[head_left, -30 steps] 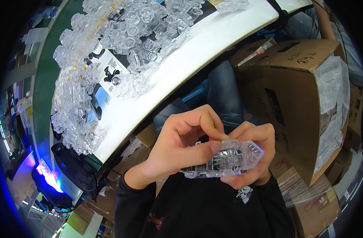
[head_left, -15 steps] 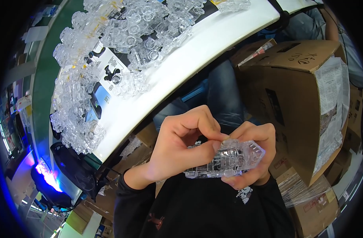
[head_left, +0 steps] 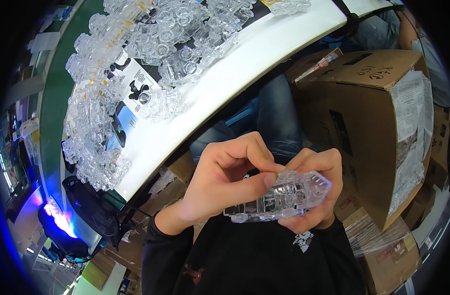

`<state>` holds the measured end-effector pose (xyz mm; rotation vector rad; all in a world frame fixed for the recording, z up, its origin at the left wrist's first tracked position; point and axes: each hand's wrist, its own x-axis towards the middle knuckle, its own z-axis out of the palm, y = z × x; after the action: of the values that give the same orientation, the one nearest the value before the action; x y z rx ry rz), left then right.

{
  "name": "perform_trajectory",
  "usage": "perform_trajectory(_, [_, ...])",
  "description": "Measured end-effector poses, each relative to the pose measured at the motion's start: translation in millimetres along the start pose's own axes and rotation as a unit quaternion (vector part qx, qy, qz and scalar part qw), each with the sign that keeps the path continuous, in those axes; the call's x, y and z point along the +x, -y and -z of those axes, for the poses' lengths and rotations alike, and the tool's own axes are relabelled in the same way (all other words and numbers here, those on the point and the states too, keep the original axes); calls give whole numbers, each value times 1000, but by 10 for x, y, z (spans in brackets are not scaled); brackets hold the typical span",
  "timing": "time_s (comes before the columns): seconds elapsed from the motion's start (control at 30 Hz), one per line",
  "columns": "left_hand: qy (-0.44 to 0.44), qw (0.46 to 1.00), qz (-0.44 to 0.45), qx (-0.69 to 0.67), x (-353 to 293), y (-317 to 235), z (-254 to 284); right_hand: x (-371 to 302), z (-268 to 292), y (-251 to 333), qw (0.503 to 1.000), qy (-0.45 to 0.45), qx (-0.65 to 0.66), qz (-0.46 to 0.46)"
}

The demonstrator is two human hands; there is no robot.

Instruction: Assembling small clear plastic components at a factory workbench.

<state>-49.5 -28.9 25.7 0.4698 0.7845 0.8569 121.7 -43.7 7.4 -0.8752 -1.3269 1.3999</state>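
Between my two hands, in front of my chest, is a clear plastic part [head_left: 284,196] with a pointed right end and a ribbed, see-through body. My right hand [head_left: 330,172] wraps round its right end, with the thumb below and the fingers above. My left hand [head_left: 225,177] pinches thumb and forefinger together at the part's upper edge. Whatever small bit lies between those fingertips is hidden. To the upper left, a big heap of similar clear plastic parts [head_left: 171,34] covers much of the white table [head_left: 230,93].
A printed card [head_left: 136,83] lies among the heaped parts. On the right stands a large open cardboard box [head_left: 352,128] with a clear plastic liner; wrapped cartons [head_left: 387,250] sit below it. A black bag-like object [head_left: 92,206] is at the lower left. Another person's arm [head_left: 408,29] shows at top right.
The clear plastic part has tilted slightly, and more of its left end shows below my left hand. Both hands have barely shifted. The heap on the table is the same.
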Motion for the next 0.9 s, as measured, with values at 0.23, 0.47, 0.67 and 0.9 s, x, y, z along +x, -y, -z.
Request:
perform_trajectory(0.23, [35,994,6,102,7,-144,87,-27,28,1,996,20,63,-62])
perform_trajectory(0.47, [17,913,-74,401,-26,-252,123,-7,1,-43,996,33,-80,-6])
perform_trajectory(0.67, [29,889,-113,443,-58,-278,109,10,-18,1,996,32,-81,1])
perform_trajectory(0.9, [61,864,-149,476,4,-258,121,25,18,0,994,62,-94,-14])
